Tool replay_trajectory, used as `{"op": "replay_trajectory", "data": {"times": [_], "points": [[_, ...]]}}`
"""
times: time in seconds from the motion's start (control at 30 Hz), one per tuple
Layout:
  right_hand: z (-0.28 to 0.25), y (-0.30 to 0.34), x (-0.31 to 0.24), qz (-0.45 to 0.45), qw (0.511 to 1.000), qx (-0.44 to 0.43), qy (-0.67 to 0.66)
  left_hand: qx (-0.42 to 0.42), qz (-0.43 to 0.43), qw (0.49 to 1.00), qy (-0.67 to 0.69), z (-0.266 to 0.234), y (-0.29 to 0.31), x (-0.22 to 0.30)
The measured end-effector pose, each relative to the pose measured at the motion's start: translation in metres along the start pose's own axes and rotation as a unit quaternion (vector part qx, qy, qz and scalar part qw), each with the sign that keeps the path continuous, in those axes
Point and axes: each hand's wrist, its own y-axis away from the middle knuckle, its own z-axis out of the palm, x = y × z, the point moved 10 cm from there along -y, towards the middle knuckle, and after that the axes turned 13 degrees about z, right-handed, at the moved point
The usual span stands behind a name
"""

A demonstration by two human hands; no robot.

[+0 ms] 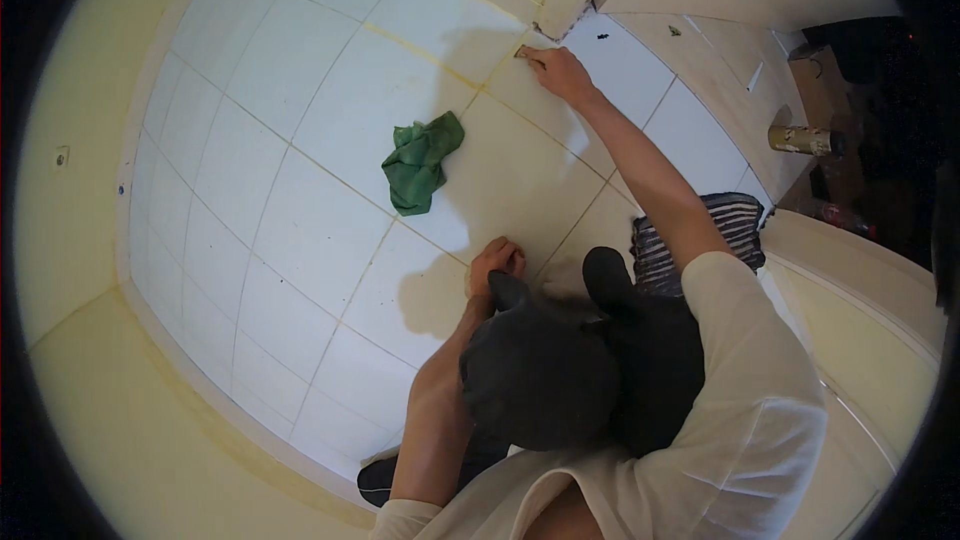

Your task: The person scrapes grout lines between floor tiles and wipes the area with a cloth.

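Observation:
My right hand (561, 74) reaches far out to the tiled floor beside a door frame. Its fingers are pinched together on a small brownish thing at the fingertips, too small to name. Close to my knees, my left hand (495, 262) is low over the floor with its fingers curled in. Whatever it may hold is hidden. Between the two hands and to the left, a crumpled green cloth (421, 162) lies on the pale floor tiles (330, 185), touched by neither hand.
A striped mat (735, 225) lies under my right arm. The door frame (565, 0) stands just past my right hand. Through the opening are a cardboard box (815, 80) and a gold-coloured can (800, 139). Small dark bits dot the tiles, and yellow walls border the left.

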Motion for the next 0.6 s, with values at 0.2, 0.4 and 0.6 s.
{"op": "replay_trajectory", "data": {"times": [0.2, 0.4, 0.6], "points": [[-0.003, -0.004, 0.026, -0.083, 0.993, 0.016, -0.083, 0.0, -0.001, 1.0, 0.026, 0.003, -0.005, 0.013], [0.005, -0.005, 0.019, 0.012, 0.998, -0.055, -0.035, -0.008, -0.005, 1.0, 0.004, 0.003, -0.001, 0.006], [0.002, -0.009, 0.015, -0.025, 0.998, -0.016, -0.051, -0.019, -0.01, 1.0, 0.0, 0.006, 0.0, 0.002]]}}
